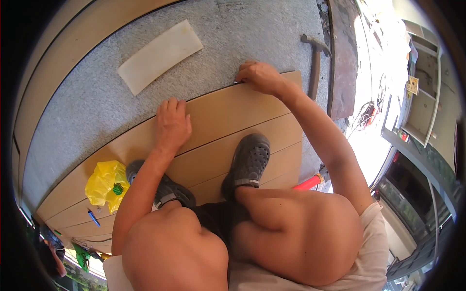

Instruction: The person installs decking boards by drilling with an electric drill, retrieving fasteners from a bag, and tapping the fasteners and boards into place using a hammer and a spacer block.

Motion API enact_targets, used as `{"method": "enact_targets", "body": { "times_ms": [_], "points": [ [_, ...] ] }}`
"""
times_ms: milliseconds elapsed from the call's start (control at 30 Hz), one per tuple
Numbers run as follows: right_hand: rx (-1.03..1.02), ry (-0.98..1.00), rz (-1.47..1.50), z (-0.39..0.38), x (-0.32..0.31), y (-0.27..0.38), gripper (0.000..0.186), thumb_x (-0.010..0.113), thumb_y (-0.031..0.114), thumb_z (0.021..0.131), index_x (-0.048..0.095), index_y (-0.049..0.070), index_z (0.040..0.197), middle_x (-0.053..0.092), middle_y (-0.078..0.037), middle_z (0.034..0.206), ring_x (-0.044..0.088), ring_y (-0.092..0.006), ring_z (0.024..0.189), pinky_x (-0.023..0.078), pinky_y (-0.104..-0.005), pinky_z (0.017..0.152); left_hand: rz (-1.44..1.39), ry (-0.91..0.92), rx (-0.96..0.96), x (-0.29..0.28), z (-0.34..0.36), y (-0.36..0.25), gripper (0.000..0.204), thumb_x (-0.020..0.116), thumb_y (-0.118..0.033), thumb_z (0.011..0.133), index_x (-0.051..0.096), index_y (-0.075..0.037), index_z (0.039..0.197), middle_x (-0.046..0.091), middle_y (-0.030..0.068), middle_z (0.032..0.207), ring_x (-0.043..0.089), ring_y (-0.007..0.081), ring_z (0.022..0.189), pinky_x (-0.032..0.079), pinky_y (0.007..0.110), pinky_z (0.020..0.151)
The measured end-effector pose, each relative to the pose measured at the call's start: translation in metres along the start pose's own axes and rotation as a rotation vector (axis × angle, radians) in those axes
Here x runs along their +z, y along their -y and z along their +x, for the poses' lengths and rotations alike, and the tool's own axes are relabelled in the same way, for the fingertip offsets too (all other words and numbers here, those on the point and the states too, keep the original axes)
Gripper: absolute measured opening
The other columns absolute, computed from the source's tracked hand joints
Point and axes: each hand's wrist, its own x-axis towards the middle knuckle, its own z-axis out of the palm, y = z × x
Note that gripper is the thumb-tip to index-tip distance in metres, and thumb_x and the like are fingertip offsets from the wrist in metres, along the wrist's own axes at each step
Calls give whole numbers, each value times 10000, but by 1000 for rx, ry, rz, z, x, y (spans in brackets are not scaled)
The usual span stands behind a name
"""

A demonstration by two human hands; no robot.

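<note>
My left hand lies on a tan plank, its fingers stretched toward the plank's far edge. Farther right, my right hand has curled fingers at that same edge, close to the plank's right end. A small shiny bit shows beneath those fingers, too hidden to name. The plank joins several others with thin seams between them. Beyond the edge, on the rough grey floor, lies a flat off-white rectangular piece.
A hammer lies right of the planks, beside a dark brown board. On the left are a yellow plastic bag and a blue marker. My dark clogs stand on the planks; a red tube lies nearby.
</note>
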Motion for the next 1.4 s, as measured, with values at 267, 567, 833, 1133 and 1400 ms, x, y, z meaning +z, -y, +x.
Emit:
{"method": "enact_targets", "body": {
  "times_ms": [267, 567, 833, 1133, 1400],
  "points": [
    [241, -80, 139, -12, 6, 12, 206, 605, 14, 897, 692, 68, 1076, 691, -126, 980, 654, -340, 1040, 529, -411, 861, 11, -26, 21, 3, -3, 0, 338, 745, -118, 781, 595, -31, 1071, 531, 140, 1054, 527, 341, 1029, 450, 470, 934],
    [130, -101, 5, -15, 0, 20, 355, 567, -7, 852, 724, 159, 1123, 673, -65, 1139, 661, -306, 1081, 546, -416, 877, 9, -25, 32, 4, -6, 3, 345, 749, -113, 780, 597, -38, 1081, 529, 136, 1052, 526, 340, 1036, 450, 466, 935],
    [148, 6, 23, -15, -4, 12, 394, 542, -46, 835, 732, 139, 1126, 683, -95, 1115, 658, -324, 1080, 539, -412, 914, 14, -41, 40, 6, -6, -1, 349, 744, -111, 788, 603, -37, 1098, 530, 135, 1062, 525, 339, 1035, 450, 461, 937],
    [167, -133, 198, 1, 4, 31, 275, 554, 18, 933, 693, 118, 1148, 681, -106, 1104, 670, -321, 1032, 536, -396, 879, -97, -45, -7, -8, -22, 28, 418, 731, -104, 804, 618, -23, 1199, 584, 152, 1154, 551, 359, 1109, 454, 463, 994],
    [247, -527, 238, -66, 22, -17, 196, 577, 114, 1033, 676, 7, 1165, 689, -99, 1062, 659, -216, 960, 513, -325, 800, -85, -326, 5, -21, -72, 48, 264, 697, -156, 830, 647, -33, 1058, 634, 152, 1147, 596, 356, 1073, 469, 458, 977]
  ]
}}
